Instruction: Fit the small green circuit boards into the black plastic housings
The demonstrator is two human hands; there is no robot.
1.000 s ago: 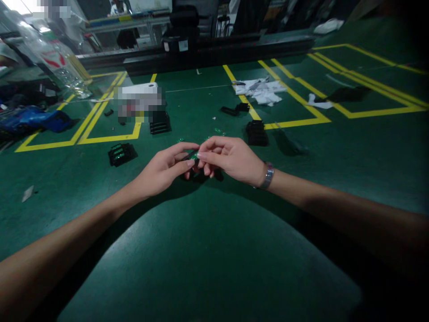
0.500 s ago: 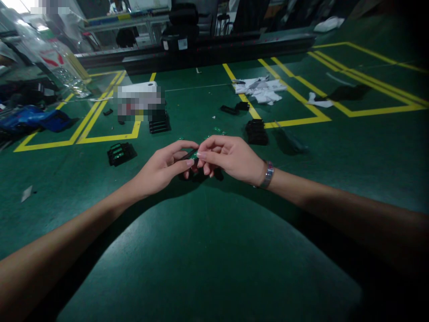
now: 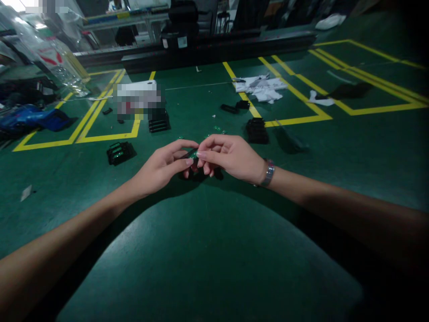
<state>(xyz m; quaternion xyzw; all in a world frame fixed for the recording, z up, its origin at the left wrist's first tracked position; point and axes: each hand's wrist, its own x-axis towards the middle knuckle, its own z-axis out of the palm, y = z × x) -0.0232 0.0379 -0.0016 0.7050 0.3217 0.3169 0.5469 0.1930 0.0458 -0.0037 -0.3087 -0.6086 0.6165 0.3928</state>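
My left hand (image 3: 161, 167) and my right hand (image 3: 231, 156) meet fingertip to fingertip over the green table (image 3: 201, 250). Together they pinch a small black part with a green piece (image 3: 191, 154); most of it is hidden by the fingers. Another dark part lies under my hands, in their shadow. A metal watch band (image 3: 268, 173) circles my right wrist. Small green bits (image 3: 218, 130) lie just beyond my hands.
Black slotted holders lie at the left (image 3: 120, 152), centre back (image 3: 159, 121) and right (image 3: 257, 130). White paper scraps (image 3: 263, 89) and yellow floor-tape lines (image 3: 295, 120) lie further back. A clear plastic bag (image 3: 56, 58) and blue items (image 3: 36, 117) sit far left.
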